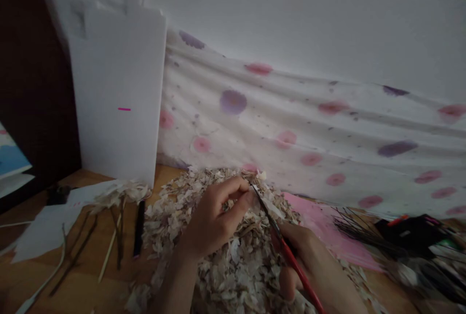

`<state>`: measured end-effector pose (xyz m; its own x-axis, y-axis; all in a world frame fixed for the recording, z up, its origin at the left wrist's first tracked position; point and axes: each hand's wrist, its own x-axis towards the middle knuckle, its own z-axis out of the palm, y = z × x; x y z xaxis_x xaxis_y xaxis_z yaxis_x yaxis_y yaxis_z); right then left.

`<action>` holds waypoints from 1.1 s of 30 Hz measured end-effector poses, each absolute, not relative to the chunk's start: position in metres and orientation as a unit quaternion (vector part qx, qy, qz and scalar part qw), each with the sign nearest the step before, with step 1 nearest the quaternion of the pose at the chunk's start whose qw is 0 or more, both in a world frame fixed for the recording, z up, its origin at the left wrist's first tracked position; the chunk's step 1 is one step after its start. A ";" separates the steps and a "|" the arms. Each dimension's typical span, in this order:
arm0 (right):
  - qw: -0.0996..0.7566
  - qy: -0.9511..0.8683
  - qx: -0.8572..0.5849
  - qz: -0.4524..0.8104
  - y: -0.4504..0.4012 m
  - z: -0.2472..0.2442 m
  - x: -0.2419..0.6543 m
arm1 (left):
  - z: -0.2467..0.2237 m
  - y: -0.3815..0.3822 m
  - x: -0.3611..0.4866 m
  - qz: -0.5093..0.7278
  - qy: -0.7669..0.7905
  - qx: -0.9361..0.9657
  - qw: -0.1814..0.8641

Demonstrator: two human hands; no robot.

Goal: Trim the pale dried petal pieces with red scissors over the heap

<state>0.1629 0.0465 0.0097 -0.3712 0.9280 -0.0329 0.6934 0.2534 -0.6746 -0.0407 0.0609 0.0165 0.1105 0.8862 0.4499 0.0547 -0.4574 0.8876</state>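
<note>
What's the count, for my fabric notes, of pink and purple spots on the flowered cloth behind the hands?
Pink spots: 13
Purple spots: 4
Total visible on the cloth: 17

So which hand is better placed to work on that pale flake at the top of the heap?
Probably the right hand: it grips a slim red-handled tool whose dark tip reaches the pale papery flake, while the left hand is busy pinching that flake.

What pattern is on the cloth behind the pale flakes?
The cloth is white with round pink and purple blotches; head view.
</note>
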 end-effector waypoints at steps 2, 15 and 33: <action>0.195 -0.759 -0.524 0.334 0.047 0.009 0.162 | 0.017 0.061 -0.042 0.559 0.366 0.648 0.366; 0.436 -0.705 -0.414 0.376 0.069 -0.018 0.189 | 0.023 0.062 -0.043 0.560 0.369 0.635 0.382; 0.586 -0.551 -0.288 0.520 0.054 0.005 0.148 | 0.011 0.061 -0.019 0.550 0.266 0.628 0.482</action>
